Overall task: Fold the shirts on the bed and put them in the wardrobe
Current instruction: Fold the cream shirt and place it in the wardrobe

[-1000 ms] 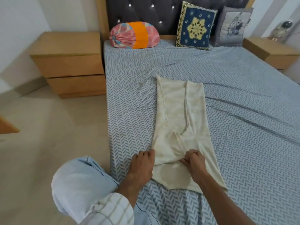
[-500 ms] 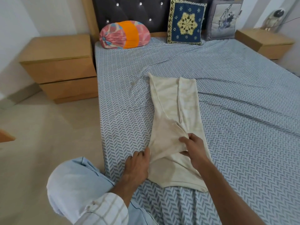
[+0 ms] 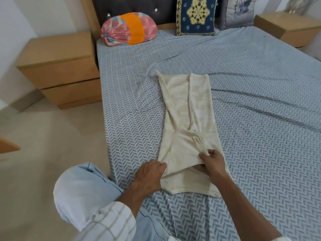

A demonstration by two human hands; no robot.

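Cream shirt [image 3: 187,119] lies on the bed [image 3: 260,101] near its left edge, folded lengthwise into a narrow strip with the near end partly lifted. Left hand [image 3: 149,173] grips the shirt's near-left edge with curled fingers; right hand [image 3: 211,162] pinches a raised fold near the strip's middle, thumb on top and fingers tucked under the cloth. Round pink-orange bolster [image 3: 129,31] and blue embroidered cushion [image 3: 196,15] sit at the headboard, wooden nightstand [image 3: 59,66] just left of the bed.
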